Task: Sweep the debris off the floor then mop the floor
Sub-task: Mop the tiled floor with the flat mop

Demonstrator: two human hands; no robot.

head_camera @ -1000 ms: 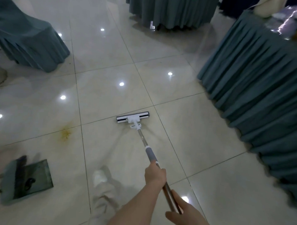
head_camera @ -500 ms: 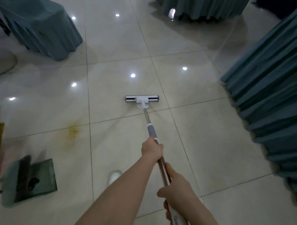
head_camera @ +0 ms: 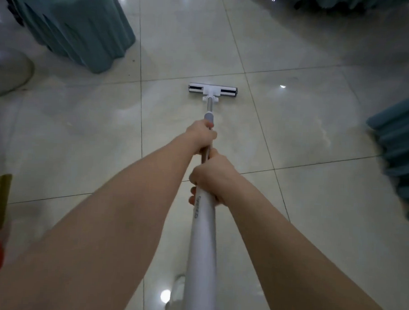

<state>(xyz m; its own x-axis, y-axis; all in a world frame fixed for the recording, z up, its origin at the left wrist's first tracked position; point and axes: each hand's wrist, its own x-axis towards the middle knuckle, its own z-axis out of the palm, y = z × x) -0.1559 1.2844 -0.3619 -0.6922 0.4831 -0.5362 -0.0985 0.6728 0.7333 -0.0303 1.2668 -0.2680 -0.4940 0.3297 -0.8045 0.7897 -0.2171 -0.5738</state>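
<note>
Mopping under way, both sets of fingers closed round the mop handle.

My fingers [head_camera: 192,192] curl tight round the mop handle [head_camera: 202,236]: right hand [head_camera: 212,176] on the white grip, left hand [head_camera: 200,137] further down the shaft, nearer the mop head [head_camera: 212,89]. The mop head lies flat on the floor [head_camera: 290,205], just short of a tile seam. I judge the sweeping finished and the mopping part done. Tiles on my side of the mop head show a damp, streaky sheen, while up-left of it, near the draped table [head_camera: 71,20], a few dark specks lie.

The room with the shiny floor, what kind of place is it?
Probably a banquet or event hall: teal pleated covers stand around a wide, glossy tiled floor, with a mop on it.
</note>
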